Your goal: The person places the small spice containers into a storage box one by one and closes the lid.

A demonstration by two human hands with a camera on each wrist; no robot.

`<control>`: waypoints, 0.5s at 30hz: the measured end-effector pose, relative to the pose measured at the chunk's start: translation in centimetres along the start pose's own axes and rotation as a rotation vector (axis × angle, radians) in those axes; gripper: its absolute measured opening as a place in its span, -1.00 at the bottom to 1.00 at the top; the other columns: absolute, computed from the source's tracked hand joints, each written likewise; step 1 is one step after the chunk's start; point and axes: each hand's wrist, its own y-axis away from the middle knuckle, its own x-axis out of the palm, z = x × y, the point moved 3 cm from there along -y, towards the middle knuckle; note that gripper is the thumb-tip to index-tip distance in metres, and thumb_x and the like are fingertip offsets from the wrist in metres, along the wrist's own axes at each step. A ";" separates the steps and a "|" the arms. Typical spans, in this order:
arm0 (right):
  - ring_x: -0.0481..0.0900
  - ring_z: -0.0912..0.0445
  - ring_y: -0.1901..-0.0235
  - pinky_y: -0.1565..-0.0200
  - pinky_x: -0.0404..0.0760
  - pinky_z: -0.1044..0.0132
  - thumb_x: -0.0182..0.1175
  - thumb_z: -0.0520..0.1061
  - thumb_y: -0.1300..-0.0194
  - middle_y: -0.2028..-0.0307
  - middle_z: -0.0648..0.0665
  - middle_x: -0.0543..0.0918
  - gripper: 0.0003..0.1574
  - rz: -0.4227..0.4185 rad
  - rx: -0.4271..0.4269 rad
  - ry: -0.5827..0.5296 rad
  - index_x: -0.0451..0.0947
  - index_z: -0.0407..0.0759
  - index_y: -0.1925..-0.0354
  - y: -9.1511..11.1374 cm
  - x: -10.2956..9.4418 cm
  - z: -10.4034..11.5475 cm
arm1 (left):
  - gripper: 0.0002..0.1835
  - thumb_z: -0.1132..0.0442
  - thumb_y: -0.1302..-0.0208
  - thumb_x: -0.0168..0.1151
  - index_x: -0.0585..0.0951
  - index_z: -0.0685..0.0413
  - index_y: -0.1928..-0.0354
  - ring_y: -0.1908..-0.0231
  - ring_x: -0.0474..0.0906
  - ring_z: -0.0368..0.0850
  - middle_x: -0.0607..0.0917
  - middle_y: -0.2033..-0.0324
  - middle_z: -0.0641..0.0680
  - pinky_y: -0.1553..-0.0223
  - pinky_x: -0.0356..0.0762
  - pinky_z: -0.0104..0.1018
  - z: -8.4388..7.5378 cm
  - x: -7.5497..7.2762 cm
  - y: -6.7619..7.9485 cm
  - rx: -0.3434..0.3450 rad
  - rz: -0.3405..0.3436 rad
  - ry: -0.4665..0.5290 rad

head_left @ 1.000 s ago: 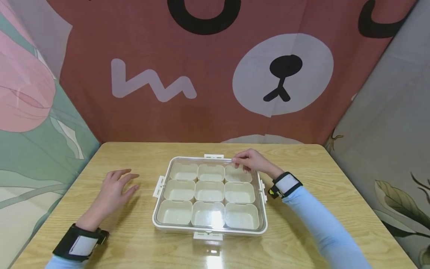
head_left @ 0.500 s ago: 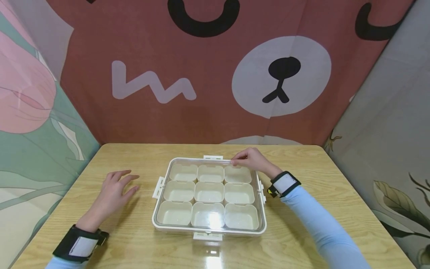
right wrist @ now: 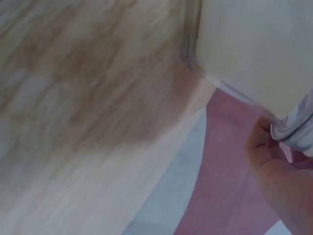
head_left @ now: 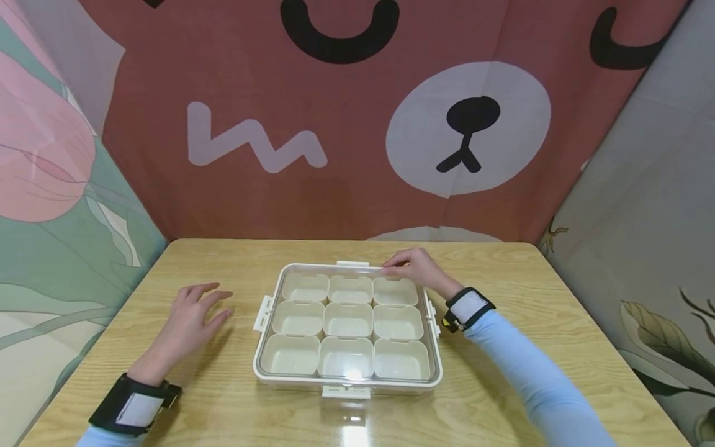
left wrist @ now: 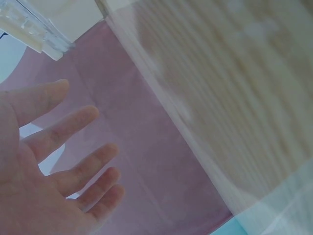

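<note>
A white-rimmed storage box (head_left: 301, 380) with a clear lid lies on the table, several cream compartments (head_left: 348, 318) showing bare inside. White latches stick out on its sides, one at the front (head_left: 346, 392). My right hand (head_left: 418, 268) grips the far rim near the right corner; in the right wrist view its thumb and curled fingers (right wrist: 259, 134) are around the box's edge, beside the cream wall (right wrist: 259, 44). My left hand (head_left: 187, 320) hovers left of the box, apart from it, holding nothing. Spread, slightly bent fingers (left wrist: 78, 169) show in the left wrist view.
The light wood table (head_left: 218, 410) runs back to a reddish-brown cloth (head_left: 251, 205) with a cartoon face. Patterned cloths hang at the left (head_left: 50, 261) and right (head_left: 631, 248). Black bands (head_left: 134, 403) circle both wrists below blue sleeves.
My right hand has shifted slightly left along the far rim, and the box's right and far sides have moved slightly left with it. My left hand has stayed in place.
</note>
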 end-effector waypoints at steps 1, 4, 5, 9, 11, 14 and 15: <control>0.62 0.13 0.35 0.35 0.56 0.37 0.35 0.00 -0.12 0.31 -0.03 0.74 -0.79 0.005 -0.003 -0.002 0.74 -0.05 0.27 0.0 0.1 -0.1 | -0.68 0.26 -0.09 0.36 0.63 0.20 0.08 -0.02 0.29 0.36 0.51 -0.03 0.42 0.02 0.18 0.26 0.0 0.0 0.0 0.002 -0.001 0.002; 0.61 0.11 0.36 0.37 0.55 0.38 0.33 -0.02 -0.15 0.29 -0.05 0.73 -0.78 0.032 0.003 -0.016 0.73 -0.07 0.24 -0.1 0.2 -0.4 | -0.67 0.26 -0.09 0.36 0.63 0.20 0.08 -0.02 0.30 0.36 0.51 -0.03 0.42 0.03 0.19 0.26 0.0 0.1 0.0 0.009 -0.005 0.005; 0.60 0.10 0.35 0.36 0.55 0.38 0.32 -0.02 -0.16 0.28 -0.06 0.73 -0.78 0.042 0.006 -0.023 0.72 -0.08 0.23 -0.1 0.2 -0.5 | -0.67 0.26 -0.09 0.36 0.63 0.20 0.08 -0.02 0.30 0.36 0.51 -0.03 0.42 0.03 0.19 0.26 0.0 0.1 0.0 0.009 -0.006 0.006; 0.60 0.10 0.30 0.29 0.56 0.36 0.27 -0.02 -0.21 0.25 -0.06 0.73 -0.76 0.069 -0.004 -0.031 0.71 -0.08 0.19 -0.1 0.3 -0.6 | -0.67 0.26 -0.08 0.36 0.63 0.19 0.08 -0.02 0.30 0.36 0.51 -0.03 0.41 0.02 0.19 0.26 0.2 0.1 0.0 0.007 -0.012 0.005; 0.61 0.13 0.28 0.25 0.57 0.35 0.25 0.00 -0.23 0.25 -0.04 0.73 -0.76 0.065 -0.032 -0.004 0.71 -0.06 0.18 -0.1 0.5 -0.6 | -0.67 0.26 -0.08 0.37 0.63 0.19 0.08 -0.02 0.30 0.36 0.51 -0.03 0.41 0.02 0.20 0.26 0.2 0.0 0.0 0.006 -0.012 0.001; 0.61 0.20 0.29 0.23 0.59 0.36 0.23 0.01 -0.24 0.26 0.01 0.72 -0.77 0.039 -0.082 0.058 0.71 -0.02 0.19 -0.1 0.6 -0.6 | -0.67 0.25 -0.09 0.36 0.64 0.19 0.08 -0.02 0.30 0.36 0.51 -0.04 0.41 0.02 0.20 0.26 0.2 -0.1 0.0 0.001 -0.005 -0.004; 0.61 0.22 0.30 0.24 0.59 0.37 0.23 0.02 -0.25 0.27 0.03 0.72 -0.78 0.030 -0.095 0.080 0.71 0.00 0.20 -0.1 0.7 -0.5 | -0.67 0.25 -0.09 0.36 0.63 0.19 0.08 -0.02 0.30 0.36 0.50 -0.04 0.41 0.01 0.20 0.26 0.2 -0.1 0.0 -0.001 -0.002 -0.003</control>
